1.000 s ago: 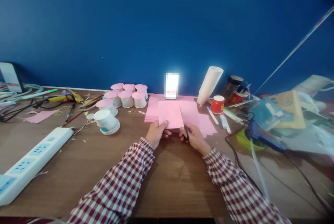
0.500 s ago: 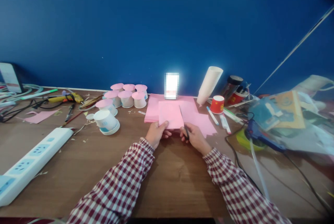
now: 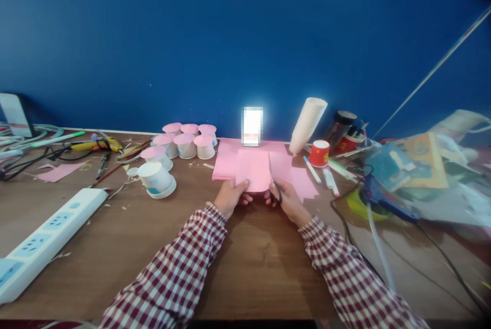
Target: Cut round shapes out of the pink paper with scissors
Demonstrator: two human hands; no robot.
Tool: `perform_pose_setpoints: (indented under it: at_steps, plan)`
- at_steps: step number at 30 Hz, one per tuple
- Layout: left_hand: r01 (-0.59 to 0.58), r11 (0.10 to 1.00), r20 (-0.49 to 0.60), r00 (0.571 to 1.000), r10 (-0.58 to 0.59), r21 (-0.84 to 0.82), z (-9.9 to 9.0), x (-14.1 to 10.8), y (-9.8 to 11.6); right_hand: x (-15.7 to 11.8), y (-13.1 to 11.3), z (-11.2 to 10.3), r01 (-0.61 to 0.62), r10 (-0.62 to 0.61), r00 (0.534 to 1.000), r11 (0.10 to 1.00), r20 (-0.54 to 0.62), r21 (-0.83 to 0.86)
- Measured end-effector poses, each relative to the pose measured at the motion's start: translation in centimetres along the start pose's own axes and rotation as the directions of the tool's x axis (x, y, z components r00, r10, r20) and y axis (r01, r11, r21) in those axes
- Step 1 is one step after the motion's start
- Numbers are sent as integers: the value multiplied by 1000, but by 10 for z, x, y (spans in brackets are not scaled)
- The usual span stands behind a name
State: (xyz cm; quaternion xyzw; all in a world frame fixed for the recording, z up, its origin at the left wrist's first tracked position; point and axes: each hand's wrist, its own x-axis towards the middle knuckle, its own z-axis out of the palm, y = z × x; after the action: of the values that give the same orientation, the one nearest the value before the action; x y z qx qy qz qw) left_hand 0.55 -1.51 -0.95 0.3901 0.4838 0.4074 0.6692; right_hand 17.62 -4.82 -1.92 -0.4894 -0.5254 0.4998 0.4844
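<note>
Pinched by its lower left corner, a square of pink paper (image 3: 253,169) is in my left hand (image 3: 231,197), thumb on top and fingers beneath. My right hand (image 3: 287,200) is closed around the dark handles of a pair of scissors (image 3: 276,193), whose blades lie along the paper's right edge. The fingertips of my right hand sit close to the paper's lower right corner. Behind the square lies a stack of pink paper (image 3: 224,162), with a cut pink piece (image 3: 306,181) to its right.
Several paper cups with pink discs (image 3: 186,139) stand back left, near white cups (image 3: 154,178). A power strip (image 3: 49,242) lies left. On the right are a leaning cup stack (image 3: 309,125), a red cup (image 3: 319,153), markers (image 3: 312,169) and a blue glue gun (image 3: 387,203).
The pink square has turned slightly and shifted a little to the right. The scissors have changed angle at its right edge, and their handle shows more clearly.
</note>
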Motion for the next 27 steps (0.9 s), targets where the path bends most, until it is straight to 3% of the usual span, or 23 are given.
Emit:
perform_pose_setpoints:
  at_steps: [8, 23, 27]
  plan:
    - [2, 994, 138, 990, -18, 111, -4, 1, -4, 2, 0, 0, 13, -13, 997, 1000, -70, -2]
    - [14, 993, 128, 991, -29, 118, -4, 4, -6, 5, 7, -5, -11, 3, 993, 997, -115, -73]
    - [5, 997, 75, 997, -10, 77, -4, 5, -5, 5, 8, -6, 17, -27, 981, 999, -190, -51]
